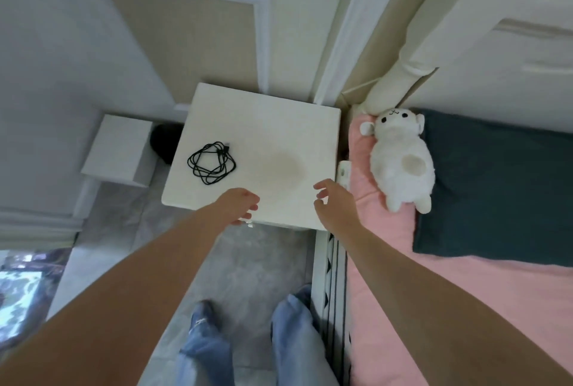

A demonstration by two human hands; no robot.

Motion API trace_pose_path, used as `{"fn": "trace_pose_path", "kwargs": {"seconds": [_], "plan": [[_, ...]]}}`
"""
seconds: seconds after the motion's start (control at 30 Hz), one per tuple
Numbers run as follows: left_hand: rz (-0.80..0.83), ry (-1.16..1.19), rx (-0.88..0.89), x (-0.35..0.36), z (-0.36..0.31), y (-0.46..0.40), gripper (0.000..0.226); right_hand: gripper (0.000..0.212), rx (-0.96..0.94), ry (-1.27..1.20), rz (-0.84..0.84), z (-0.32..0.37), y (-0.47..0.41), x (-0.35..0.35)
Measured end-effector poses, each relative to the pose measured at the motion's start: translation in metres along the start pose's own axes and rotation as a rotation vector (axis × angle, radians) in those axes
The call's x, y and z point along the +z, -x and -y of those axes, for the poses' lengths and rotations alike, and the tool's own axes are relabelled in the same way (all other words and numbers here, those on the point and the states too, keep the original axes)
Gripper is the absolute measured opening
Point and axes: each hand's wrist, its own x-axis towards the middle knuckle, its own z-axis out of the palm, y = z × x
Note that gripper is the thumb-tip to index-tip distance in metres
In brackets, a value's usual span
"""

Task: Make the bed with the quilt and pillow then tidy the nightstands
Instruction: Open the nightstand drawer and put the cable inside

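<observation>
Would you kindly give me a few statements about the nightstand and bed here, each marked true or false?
1. A coiled black cable lies on the white nightstand. True.
2. The right hand grips the cable. False: it holds nothing, fingers loosely spread.
3. A white plush lamb lies on the pink bedding beside a dark teal pillow. True.
4. The left hand rests on the pillow. False: it is at the nightstand's front edge.

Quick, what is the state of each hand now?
Left hand: open, fingers loosely curled, holding nothing.
Right hand: open, fingers spread, holding nothing.
</observation>
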Motion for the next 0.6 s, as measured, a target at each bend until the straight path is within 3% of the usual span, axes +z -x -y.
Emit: {"fn": "trace_pose_path", "kwargs": {"seconds": [0.13, 0.3, 0.47, 0.6], "plan": [[-0.053, 0.037, -0.058, -0.031, 0.057, -0.003, 0.015, 0.030, 0.117, 0.090, 0.119, 0.001, 0.029, 0.049], [0.022, -0.009, -0.091, -0.058, 0.111, 0.005, 0.014, 0.035, 0.244, 0.270, 0.260, 0.014, 0.061, 0.106], [0.057, -0.120, -0.018, -0.080, 0.143, -0.015, 0.014, 0.042, 0.201, 0.380, 0.493, 0.029, 0.062, 0.152], [0.007, -0.227, 0.091, -0.083, 0.160, -0.042, 0.032, 0.048, 0.142, 0.406, 0.529, 0.026, 0.042, 0.194]]}}
